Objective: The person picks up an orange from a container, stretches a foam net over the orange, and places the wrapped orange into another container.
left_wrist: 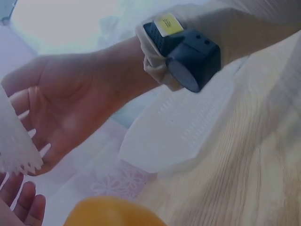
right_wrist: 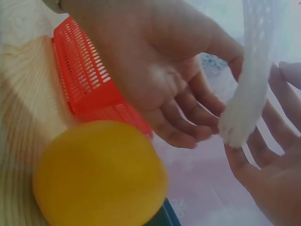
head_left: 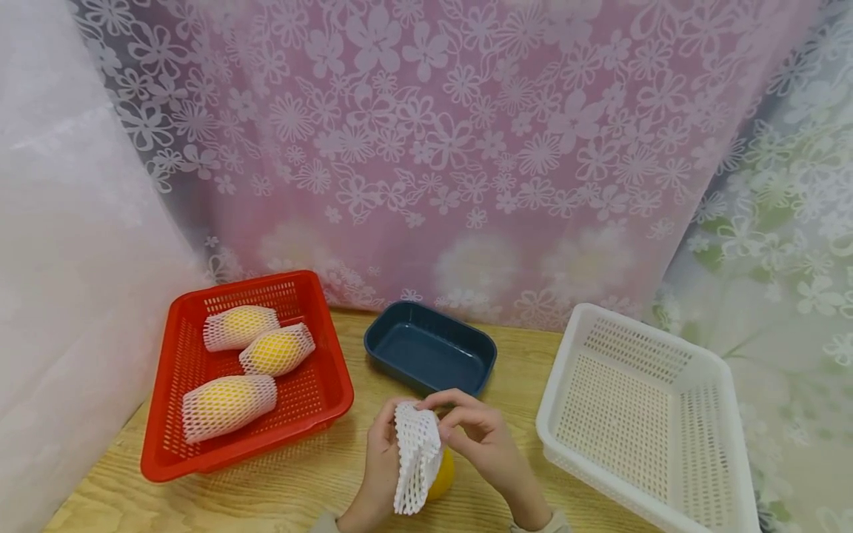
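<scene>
A white foam fruit net (head_left: pixel 416 455) hangs flattened and upright between my two hands. My left hand (head_left: pixel 378 455) holds its left side between thumb and fingers. My right hand (head_left: pixel 489 443) pinches the upper right edge, fingers bent. Below and behind the net stands a round yellow fruit (head_left: pixel 443 477), partly hidden in the head view. In the right wrist view the yellow fruit (right_wrist: pixel 99 174) shows large and smooth, apart from both hands. Its exact kind I cannot tell. The left wrist view shows the net (left_wrist: pixel 16 136) at its left edge, by the right hand (left_wrist: pixel 61 101).
At left, a red basket (head_left: pixel 248 460) holds three yellow fruits in foam nets (head_left: pixel 229 406). A dark blue tray (head_left: pixel 429 344) lies just beyond my hands. To the right stands a white basket (head_left: pixel 620 414). A floral curtain (head_left: pixel 466 148) hangs behind the wooden table (head_left: pixel 286 496).
</scene>
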The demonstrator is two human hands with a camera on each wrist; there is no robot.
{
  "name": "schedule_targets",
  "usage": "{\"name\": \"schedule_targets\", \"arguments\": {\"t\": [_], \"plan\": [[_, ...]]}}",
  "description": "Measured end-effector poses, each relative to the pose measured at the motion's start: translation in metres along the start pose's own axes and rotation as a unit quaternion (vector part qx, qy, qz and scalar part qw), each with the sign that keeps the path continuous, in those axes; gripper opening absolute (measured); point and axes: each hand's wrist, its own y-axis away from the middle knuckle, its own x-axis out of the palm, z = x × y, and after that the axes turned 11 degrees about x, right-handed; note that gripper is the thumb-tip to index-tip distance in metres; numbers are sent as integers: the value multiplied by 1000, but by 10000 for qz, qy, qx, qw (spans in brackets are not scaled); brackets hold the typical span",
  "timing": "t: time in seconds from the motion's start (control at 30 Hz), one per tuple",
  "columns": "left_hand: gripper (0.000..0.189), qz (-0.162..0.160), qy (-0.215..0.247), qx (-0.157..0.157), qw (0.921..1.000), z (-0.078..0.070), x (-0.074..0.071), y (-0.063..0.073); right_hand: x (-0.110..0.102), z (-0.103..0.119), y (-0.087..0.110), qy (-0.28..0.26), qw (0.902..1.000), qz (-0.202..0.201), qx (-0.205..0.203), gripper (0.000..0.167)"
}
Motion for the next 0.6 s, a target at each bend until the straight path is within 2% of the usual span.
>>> {"name": "schedule_targets", "arguments": {"t": [0.1,0.17,0.23,0.33,0.43,0.53,0.6], "plan": [[31,-31,-66,-103,9999,-4,4,1,2,-4,0,252,9991,-313,-97,18],[31,-48,-68,11,10000,-6,6,2,4,-6,-1,260,9986,-470,5,19],[31,-84,-92,222,9997,-7,7,2,4,-6,0,180,9977,-608,237,19],[30,-162,-80,426,9989,-9,9,2,3,-4,2,-70,9933,-826,803,17],[27,-310,-134,370,9987,-10,10,2,1,-1,2,-240,9900,-853,1101,16],[27,-418,-161,265,9986,-12,11,1,0,0,2,-377,9899,-737,1154,17],[29,-424,-144,311,9985,-12,11,1,-1,1,2,-418,9898,-646,1202,19]]}}
